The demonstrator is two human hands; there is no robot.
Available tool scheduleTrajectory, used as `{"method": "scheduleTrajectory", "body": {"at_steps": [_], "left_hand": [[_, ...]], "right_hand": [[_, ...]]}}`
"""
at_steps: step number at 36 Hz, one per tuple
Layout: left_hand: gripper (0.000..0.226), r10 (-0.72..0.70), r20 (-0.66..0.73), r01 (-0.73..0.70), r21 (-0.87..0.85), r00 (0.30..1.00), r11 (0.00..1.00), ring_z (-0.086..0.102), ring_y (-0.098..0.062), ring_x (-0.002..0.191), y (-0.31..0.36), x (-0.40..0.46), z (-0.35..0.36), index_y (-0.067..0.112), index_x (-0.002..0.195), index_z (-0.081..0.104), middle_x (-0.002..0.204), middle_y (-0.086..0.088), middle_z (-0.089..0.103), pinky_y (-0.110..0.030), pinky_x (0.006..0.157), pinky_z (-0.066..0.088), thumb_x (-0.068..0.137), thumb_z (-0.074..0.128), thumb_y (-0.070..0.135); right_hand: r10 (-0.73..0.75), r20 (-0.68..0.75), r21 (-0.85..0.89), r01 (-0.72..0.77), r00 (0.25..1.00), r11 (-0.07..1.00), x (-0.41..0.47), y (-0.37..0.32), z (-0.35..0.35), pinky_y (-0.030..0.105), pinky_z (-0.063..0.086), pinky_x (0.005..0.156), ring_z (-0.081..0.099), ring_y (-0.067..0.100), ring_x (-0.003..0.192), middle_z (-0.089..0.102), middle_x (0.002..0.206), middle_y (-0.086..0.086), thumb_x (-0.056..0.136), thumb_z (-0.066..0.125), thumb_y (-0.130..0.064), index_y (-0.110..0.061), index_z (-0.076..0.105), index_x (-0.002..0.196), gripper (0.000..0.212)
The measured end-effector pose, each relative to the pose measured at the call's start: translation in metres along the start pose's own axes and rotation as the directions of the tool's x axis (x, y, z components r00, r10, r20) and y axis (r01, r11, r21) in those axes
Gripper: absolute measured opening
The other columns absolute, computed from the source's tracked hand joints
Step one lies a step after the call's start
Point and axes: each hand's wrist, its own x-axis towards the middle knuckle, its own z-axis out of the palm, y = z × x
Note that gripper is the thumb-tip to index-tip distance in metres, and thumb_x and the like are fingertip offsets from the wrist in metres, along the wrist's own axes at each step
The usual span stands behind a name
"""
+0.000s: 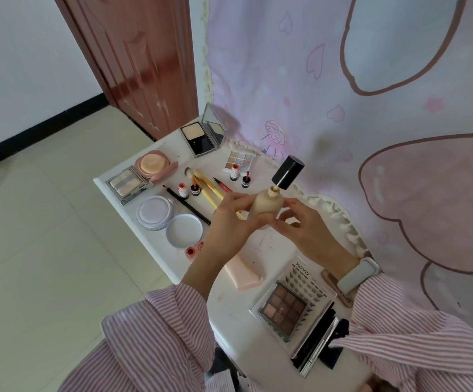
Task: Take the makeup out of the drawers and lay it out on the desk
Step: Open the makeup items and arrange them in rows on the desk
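Observation:
Above the white desk (pixel 260 346) I hold a beige foundation bottle (pixel 264 206) with both hands. My left hand (pixel 231 222) grips its body from the left. My right hand (pixel 304 226) pinches it from the right with curled fingers. Its black cap (pixel 287 176) is tilted and lifted off the neck on a thin stem. Laid out on the desk are an open powder compact (pixel 201 137), a pink cushion compact (pixel 151 165), a highlighter palette (pixel 126 183), round powder jars (pixel 156 212), yellow brushes (pixel 209 188), small lip tints (pixel 184 190) and a brown eyeshadow palette (pixel 283 306).
A false-lash box (pixel 306 281) lies under the brown palette, black cases (pixel 318 346) near the desk's right front. A pink tube (pixel 245 274) lies under my left wrist. A pink curtain (pixel 371 108) hangs right of the desk; a brown door (pixel 144 58) and tiled floor (pixel 45 236) lie left.

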Motion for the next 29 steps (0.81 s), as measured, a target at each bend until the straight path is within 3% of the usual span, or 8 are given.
{"method": "scheduleTrajectory", "body": {"at_steps": [5,9,12,15,18,23,26,29], "left_hand": [[0.025,-0.005,0.054,0.006,-0.022,0.999,1.0,0.045,0.004,0.098,0.002,-0.001,-0.003,0.032,0.106,0.066,0.108,0.006,0.055,-0.013,0.08,0.031,0.082,0.068,0.027],[0.034,0.019,0.074,-0.021,0.023,0.997,1.0,0.047,0.001,0.101,0.003,-0.002,-0.001,0.025,0.121,0.06,0.115,0.002,0.054,-0.009,0.083,0.034,0.088,0.062,0.024],[0.042,-0.014,0.001,0.014,0.009,1.0,1.0,0.051,0.001,0.102,0.004,-0.006,0.004,0.021,0.132,0.051,0.119,0.003,0.052,-0.006,0.083,0.041,0.091,0.057,0.024],[0.039,0.019,-0.139,0.001,0.146,0.99,0.989,0.052,-0.005,0.104,-0.002,-0.019,0.008,0.022,0.13,0.051,0.118,0.004,0.051,-0.017,0.089,0.04,0.092,0.056,0.021],[0.032,0.154,-0.239,-0.077,0.302,0.959,0.95,0.054,-0.013,0.102,-0.014,-0.043,0.012,0.014,0.122,0.058,0.114,-0.001,0.056,-0.013,0.088,0.037,0.09,0.056,0.014],[0.032,0.197,-0.273,-0.024,0.531,0.942,0.847,0.058,-0.026,0.1,-0.049,-0.081,0.016,0.01,0.114,0.061,0.109,-0.007,0.06,-0.045,0.081,0.051,0.085,0.048,0.019],[0.031,0.202,-0.314,0.014,0.569,0.928,0.822,0.058,-0.029,0.1,-0.069,-0.095,0.013,0.008,0.112,0.06,0.111,-0.01,0.059,-0.043,0.082,0.05,0.082,0.054,0.013],[0.033,0.192,-0.34,0.05,0.59,0.921,0.806,0.053,-0.026,0.105,-0.084,-0.106,0.009,0.009,0.116,0.057,0.114,-0.01,0.058,-0.036,0.087,0.042,0.083,0.053,0.017]], "right_hand": [[-0.01,0.004,0.033,0.01,1.0,0.999,0.002,-0.001,0.003,0.015,0.046,0.067,0.057,0.008,0.082,0.061,0.097,-0.008,0.085,0.065,-0.018,-0.019,0.054,0.111,0.028],[-0.015,-0.014,0.004,0.015,1.0,1.0,0.005,0.003,0.005,0.018,0.047,0.068,0.056,0.01,0.083,0.061,0.095,-0.005,0.084,0.066,-0.022,-0.015,0.055,0.112,0.031],[-0.014,-0.073,-0.039,0.011,0.997,0.999,0.009,0.011,0.004,0.022,0.046,0.07,0.053,0.01,0.083,0.059,0.094,-0.004,0.082,0.068,-0.023,-0.017,0.055,0.112,0.033],[0.009,-0.156,-0.088,-0.023,0.988,0.996,0.017,0.024,-0.002,0.02,0.043,0.069,0.051,0.01,0.08,0.056,0.09,-0.005,0.083,0.067,-0.022,-0.015,0.055,0.112,0.032],[0.028,-0.248,-0.116,-0.059,0.968,0.991,0.032,0.038,-0.008,0.018,0.04,0.067,0.049,0.011,0.078,0.055,0.09,-0.003,0.083,0.067,-0.025,-0.01,0.056,0.113,0.036],[0.041,-0.313,-0.126,-0.084,0.949,0.988,0.052,0.05,-0.002,0.002,0.034,0.059,0.047,0.008,0.077,0.053,0.091,-0.005,0.085,0.065,-0.025,-0.013,0.056,0.111,0.03],[0.054,-0.316,-0.114,-0.094,0.947,0.989,0.06,0.057,0.006,0.008,0.035,0.061,0.047,0.008,0.075,0.052,0.082,-0.013,0.086,0.064,-0.023,-0.023,0.053,0.097,0.016],[0.078,-0.345,-0.08,-0.112,0.935,0.99,0.066,0.067,0.014,0.018,0.038,0.065,0.05,0.012,0.078,0.054,0.081,-0.01,0.086,0.063,-0.028,-0.024,0.055,0.092,0.012]]}}
